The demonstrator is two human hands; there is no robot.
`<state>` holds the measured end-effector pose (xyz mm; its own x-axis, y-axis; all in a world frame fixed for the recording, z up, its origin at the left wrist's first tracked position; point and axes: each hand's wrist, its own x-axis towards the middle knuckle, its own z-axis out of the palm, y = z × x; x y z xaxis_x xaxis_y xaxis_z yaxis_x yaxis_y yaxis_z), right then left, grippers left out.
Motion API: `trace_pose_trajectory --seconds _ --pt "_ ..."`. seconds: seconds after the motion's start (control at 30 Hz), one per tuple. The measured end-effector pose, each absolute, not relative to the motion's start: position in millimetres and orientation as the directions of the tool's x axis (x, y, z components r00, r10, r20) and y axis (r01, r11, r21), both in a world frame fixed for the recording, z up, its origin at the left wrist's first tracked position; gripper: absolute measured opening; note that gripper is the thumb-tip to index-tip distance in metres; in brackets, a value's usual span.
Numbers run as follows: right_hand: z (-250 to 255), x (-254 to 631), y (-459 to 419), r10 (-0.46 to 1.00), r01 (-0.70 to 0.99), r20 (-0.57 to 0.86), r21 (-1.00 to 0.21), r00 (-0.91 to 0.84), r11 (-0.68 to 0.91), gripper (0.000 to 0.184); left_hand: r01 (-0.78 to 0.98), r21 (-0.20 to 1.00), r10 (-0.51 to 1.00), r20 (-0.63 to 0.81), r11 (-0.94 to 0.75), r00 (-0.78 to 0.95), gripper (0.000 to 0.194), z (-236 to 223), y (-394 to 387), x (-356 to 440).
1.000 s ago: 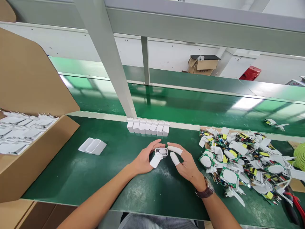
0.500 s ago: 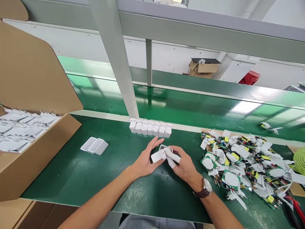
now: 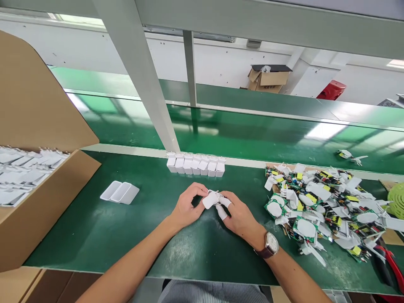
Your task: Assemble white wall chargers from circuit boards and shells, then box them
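At the middle of the green bench, a small white plastic charger part [image 3: 211, 200] is held between both hands, its far side partly hidden by the fingers. My left hand [image 3: 188, 206] pinches its left edge with thumb and forefinger. On the right, my right hand [image 3: 241, 212], with white finger cots on thumb and forefinger, grips the other side. Just beyond the hands stands a row of several white plastic housings [image 3: 196, 165]. Two empty white plastic shells [image 3: 121, 192] lie side by side to the left.
A heap of circuit boards with white plugs [image 3: 312, 210] covers the right side. An open cardboard box [image 3: 59, 185] of white parts stands left. Red-and-black pliers [image 3: 389, 265] lie at the right edge. A grey post [image 3: 142, 80] rises behind the bench.
My left hand has closed from spread fingers to a pinch on the white part. The hands have come closer together, and the camera view has tilted slightly down.
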<state>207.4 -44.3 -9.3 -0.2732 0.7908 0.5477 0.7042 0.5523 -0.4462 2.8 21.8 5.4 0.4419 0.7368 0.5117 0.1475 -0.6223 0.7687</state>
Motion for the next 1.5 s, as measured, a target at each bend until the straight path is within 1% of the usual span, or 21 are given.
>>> trace_pose_trajectory --seconds 0.07,0.17,0.23,0.3,0.4,0.47,0.53,0.6,0.73,0.8,0.83,0.87,0.93,0.97,1.0,1.03,1.1,1.17,1.37,1.43,1.5 --pt "-10 207 -45 0.805 0.709 0.535 -0.461 -0.257 0.533 0.040 0.146 0.750 0.718 0.530 -0.645 0.451 0.017 5 21 3" --pt "-11 205 -44 0.824 0.745 0.495 -0.431 -0.277 0.509 0.039 0.145 0.659 0.624 0.584 -0.738 0.519 0.034 4 20 3" --pt "-10 205 -43 0.837 0.763 0.460 -0.414 -0.296 0.497 0.037 0.132 0.640 0.598 0.598 -0.757 0.533 0.031 2 19 2" --pt "-8 207 -41 0.849 0.744 0.441 -0.453 -0.291 0.490 0.035 0.114 0.690 0.643 0.583 -0.714 0.496 0.026 -1 20 2" --pt "-6 214 -40 0.878 0.636 0.398 -0.612 -0.267 0.471 0.039 0.101 0.762 0.711 0.535 -0.639 0.456 0.026 -5 21 1" --pt "-7 218 -39 0.898 0.540 0.376 -0.719 -0.228 0.437 0.046 0.104 0.773 0.720 0.522 -0.626 0.456 0.026 -7 21 1" --pt "-9 219 -40 0.907 0.473 0.374 -0.775 -0.192 0.420 0.054 0.111 0.779 0.728 0.512 -0.617 0.455 0.026 -9 21 0" --pt "-10 218 -40 0.900 0.472 0.383 -0.767 -0.206 0.435 0.055 0.117 0.789 0.737 0.496 -0.603 0.458 0.027 -11 21 0" --pt "-12 212 -38 0.879 0.550 0.393 -0.686 -0.270 0.476 0.047 0.117 0.796 0.745 0.488 -0.593 0.454 0.027 -11 22 -1" --pt "-13 209 -36 0.896 0.514 0.375 -0.734 -0.240 0.445 0.044 0.133 0.803 0.755 0.470 -0.581 0.457 0.028 -9 22 -2" --pt "-14 208 -35 0.915 0.457 0.352 -0.793 -0.196 0.403 0.042 0.143 0.810 0.760 0.450 -0.568 0.469 0.035 -7 22 -2" --pt "-14 207 -35 0.941 0.366 0.308 -0.867 -0.138 0.338 0.039 0.150 0.815 0.761 0.434 -0.560 0.483 0.050 -5 21 -2" --pt "-13 206 -36 0.990 0.080 0.134 -0.987 -0.049 0.138 0.037 0.150 0.799 0.737 0.440 -0.582 0.514 0.084 -2 18 0" --pt "-11 205 -36 0.999 -0.082 0.025 -0.996 -0.046 0.021 0.037 0.150 0.776 0.715 0.464 -0.613 0.522 0.094 0 16 2" --pt "-8 205 -37 0.995 -0.221 -0.074 -0.971 -0.073 -0.089 0.037 0.153 0.743 0.691 0.498 -0.651 0.524 0.094 0 14 4" --pt "-5 204 -39 0.982 -0.321 -0.148 -0.930 -0.116 -0.179 0.037 0.165 0.709 0.672 0.529 -0.685 0.519 0.088 0 12 7" --pt "1 202 -41 0.959 -0.416 -0.218 -0.867 -0.182 -0.276 0.037 0.197 0.658 0.651 0.568 -0.727 0.503 0.071 0 8 11" --pt "5 200 -43 0.950 -0.431 -0.236 -0.850 -0.202 -0.303 0.036 0.213 0.632 0.641 0.590 -0.745 0.491 0.064 -1 7 14" --pt "5 198 -43 0.954 -0.385 -0.236 -0.876 -0.183 -0.290 0.040 0.190 0.614 0.615 0.612 -0.766 0.497 0.062 1 7 13" --pt "3 198 -43 0.958 -0.343 -0.234 -0.897 -0.166 -0.279 0.044 0.178 0.623 0.612 0.603 -0.762 0.511 0.065 2 6 12" --pt "0 200 -42 0.968 -0.283 -0.217 -0.928 -0.122 -0.244 0.046 0.180 0.666 0.644 0.558 -0.724 0.524 0.073 4 6 9"
